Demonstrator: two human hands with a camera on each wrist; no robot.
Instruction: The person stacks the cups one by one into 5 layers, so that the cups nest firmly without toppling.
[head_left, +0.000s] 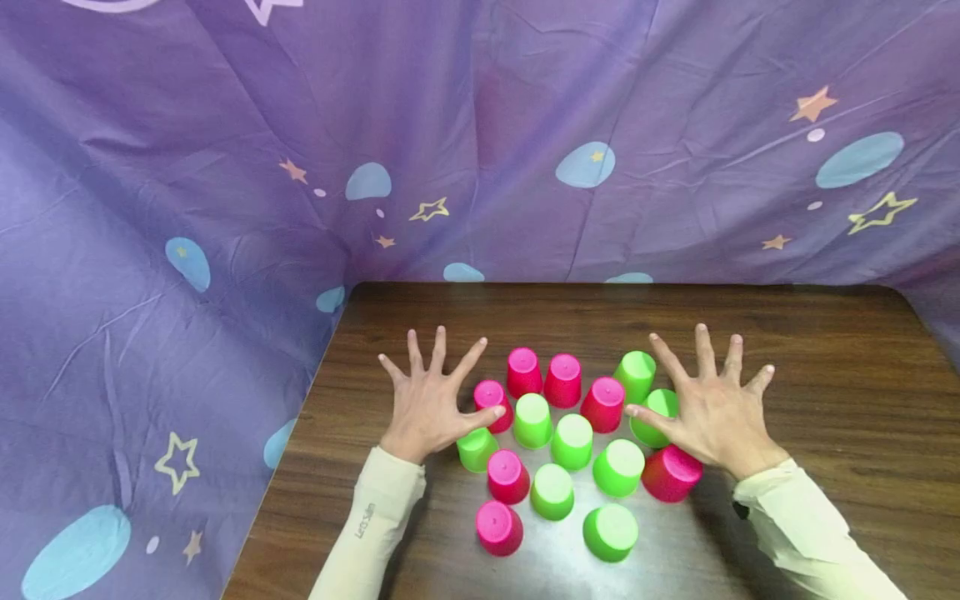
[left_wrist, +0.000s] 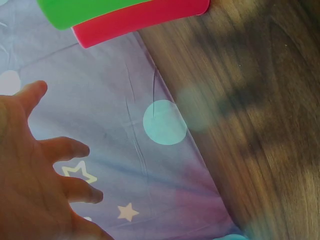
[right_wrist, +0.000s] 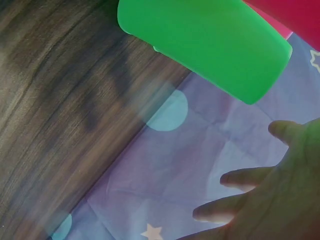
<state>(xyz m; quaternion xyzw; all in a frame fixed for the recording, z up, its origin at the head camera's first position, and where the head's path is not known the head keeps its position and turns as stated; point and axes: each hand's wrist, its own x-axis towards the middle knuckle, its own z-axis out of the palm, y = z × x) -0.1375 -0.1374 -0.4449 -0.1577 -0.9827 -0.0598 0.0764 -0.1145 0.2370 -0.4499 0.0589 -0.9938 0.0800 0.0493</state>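
Observation:
Several pink cups (head_left: 564,381) and green cups (head_left: 572,442) stand upside down in a loose group on the wooden table. My left hand (head_left: 427,408) is at the group's left side, fingers spread wide, its thumb over a pink cup (head_left: 489,398) and near a green cup (head_left: 476,451). On the right, my right hand (head_left: 720,417) is also spread, its thumb in front of a green cup (head_left: 663,406) and its heel beside a pink cup (head_left: 672,475). Neither hand holds anything. The wrist views show both hands raised, a green cup (right_wrist: 210,45) near the right one.
The wooden table (head_left: 840,400) has its far edge against a purple curtain (head_left: 510,117) printed with stars and blue spots. More of this cloth (head_left: 97,333) hangs along the left side. Hand shadows fall on the wood.

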